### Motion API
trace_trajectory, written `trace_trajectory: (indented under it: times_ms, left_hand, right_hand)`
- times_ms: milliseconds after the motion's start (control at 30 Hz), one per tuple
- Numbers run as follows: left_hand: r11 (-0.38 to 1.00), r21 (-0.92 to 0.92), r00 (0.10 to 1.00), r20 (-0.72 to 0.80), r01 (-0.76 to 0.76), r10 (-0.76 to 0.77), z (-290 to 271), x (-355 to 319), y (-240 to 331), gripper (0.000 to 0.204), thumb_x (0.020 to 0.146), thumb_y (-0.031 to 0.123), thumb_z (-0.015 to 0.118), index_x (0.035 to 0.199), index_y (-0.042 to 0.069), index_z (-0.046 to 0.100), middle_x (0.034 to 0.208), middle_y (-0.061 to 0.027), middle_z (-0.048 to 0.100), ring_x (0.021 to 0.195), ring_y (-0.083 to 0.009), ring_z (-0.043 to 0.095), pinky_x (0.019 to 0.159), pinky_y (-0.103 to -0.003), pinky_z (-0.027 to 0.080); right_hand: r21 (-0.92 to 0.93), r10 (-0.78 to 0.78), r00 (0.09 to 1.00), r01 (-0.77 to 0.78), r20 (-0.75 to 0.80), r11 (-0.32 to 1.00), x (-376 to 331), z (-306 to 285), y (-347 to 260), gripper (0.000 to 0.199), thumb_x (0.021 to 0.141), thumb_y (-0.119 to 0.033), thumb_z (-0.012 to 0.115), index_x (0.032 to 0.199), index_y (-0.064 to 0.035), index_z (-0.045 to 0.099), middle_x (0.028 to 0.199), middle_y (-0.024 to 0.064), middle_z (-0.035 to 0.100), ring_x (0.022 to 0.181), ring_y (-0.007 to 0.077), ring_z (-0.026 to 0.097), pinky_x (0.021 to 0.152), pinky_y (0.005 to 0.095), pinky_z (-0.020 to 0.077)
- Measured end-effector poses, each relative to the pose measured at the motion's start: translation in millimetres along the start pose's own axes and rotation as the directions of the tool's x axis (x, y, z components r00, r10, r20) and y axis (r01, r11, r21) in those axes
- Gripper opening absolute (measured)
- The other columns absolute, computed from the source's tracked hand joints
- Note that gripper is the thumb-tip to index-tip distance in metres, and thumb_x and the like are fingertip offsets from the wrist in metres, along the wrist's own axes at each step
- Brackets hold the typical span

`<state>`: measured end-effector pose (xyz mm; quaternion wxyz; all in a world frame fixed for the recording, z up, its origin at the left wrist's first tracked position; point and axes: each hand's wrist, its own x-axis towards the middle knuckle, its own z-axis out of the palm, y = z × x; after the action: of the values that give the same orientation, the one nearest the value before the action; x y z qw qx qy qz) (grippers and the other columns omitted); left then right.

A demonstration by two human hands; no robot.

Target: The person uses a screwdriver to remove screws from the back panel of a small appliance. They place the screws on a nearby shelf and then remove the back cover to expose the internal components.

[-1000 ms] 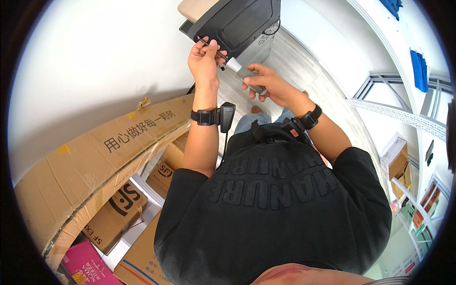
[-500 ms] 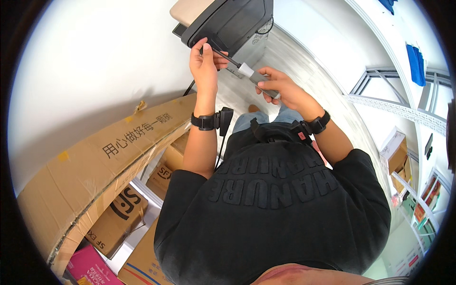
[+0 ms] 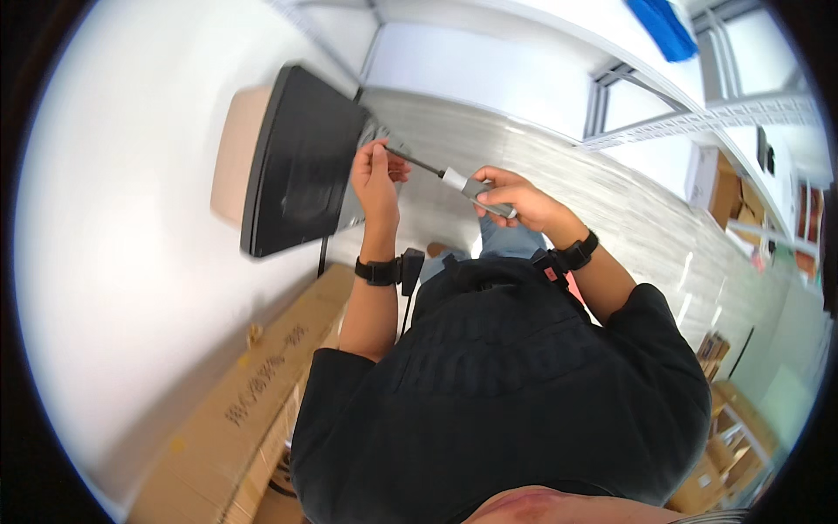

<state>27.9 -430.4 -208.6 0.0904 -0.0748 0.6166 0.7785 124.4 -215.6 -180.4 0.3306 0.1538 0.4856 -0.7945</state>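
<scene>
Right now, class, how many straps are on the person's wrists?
2: one strap on the wrist of the left hand, another strap on that of the right hand, which holds the screwdriver. None seems hidden.

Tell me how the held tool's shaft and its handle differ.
The shaft is thin and dark; the handle is thicker, grey with a white collar. The shaft's far end meets the left hand, while the handle sits in the right hand. The shaft is mostly bare; the handle is partly covered. Both lie along one slanting line, parts of a single tool.
</scene>
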Motion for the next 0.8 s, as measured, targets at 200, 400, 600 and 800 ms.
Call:
trace_trajectory:
  times_ms: [200, 400, 600, 800]
  left_hand:
    - [0.984, -0.04, 0.953, 0.257, 0.176, -0.16, 112.3, 56.0, -14.6, 0.018, 0.095, 0.021, 0.052, 0.099, 0.005, 0.06, 0.075, -0.0019, 0.06, 0.066, -0.0112, 0.058, 0.057, -0.025, 0.045]
    - [0.93, -0.146, 0.878, 0.405, 0.338, -0.255, 221.0, 95.5, -9.7, 0.021, 0.094, 0.019, 0.053, 0.103, 0.001, 0.06, 0.078, -0.0024, 0.059, 0.07, -0.0123, 0.057, 0.062, -0.026, 0.046]
    - [0.941, -0.116, 0.882, 0.4, 0.317, -0.248, 261.5, 137.6, -6.3, 0.021, 0.093, 0.017, 0.055, 0.102, 0.0, 0.063, 0.078, -0.002, 0.059, 0.069, -0.0115, 0.055, 0.065, -0.026, 0.046]
    - [0.985, 0.072, 0.91, 0.377, 0.159, -0.174, 276.6, 218.7, -4.2, 0.019, 0.09, 0.011, 0.057, 0.101, -0.002, 0.066, 0.075, -0.001, 0.059, 0.065, -0.0084, 0.051, 0.062, -0.022, 0.044]
  right_hand:
    - [0.055, -0.139, 0.983, 0.147, -0.119, 0.988, -39.2, -86.0, -32.1, 0.03, 0.084, -0.021, 0.059, 0.107, -0.0048, 0.048, 0.075, 0.0053, 0.059, 0.045, 0.0065, 0.046, 0.036, 0.0191, 0.0264]
    - [0.163, -0.237, 0.947, 0.274, -0.217, 0.948, -68.5, -152.0, -69.4, 0.026, 0.083, -0.017, 0.058, 0.104, -0.0042, 0.048, 0.073, 0.0045, 0.059, 0.042, 0.0071, 0.045, 0.035, 0.0194, 0.028]
    - [0.173, -0.284, 0.929, 0.328, -0.238, 0.929, -51.1, -184.8, -99.0, 0.025, 0.083, -0.016, 0.057, 0.103, -0.0044, 0.048, 0.072, 0.0053, 0.058, 0.041, 0.0076, 0.044, 0.036, 0.0197, 0.0301]
    - [0.222, -0.28, 0.902, 0.361, -0.328, 0.906, -17.9, -200.7, -134.7, 0.024, 0.084, -0.014, 0.055, 0.104, -0.0035, 0.047, 0.072, 0.0065, 0.058, 0.042, 0.0082, 0.045, 0.037, 0.02, 0.0317]
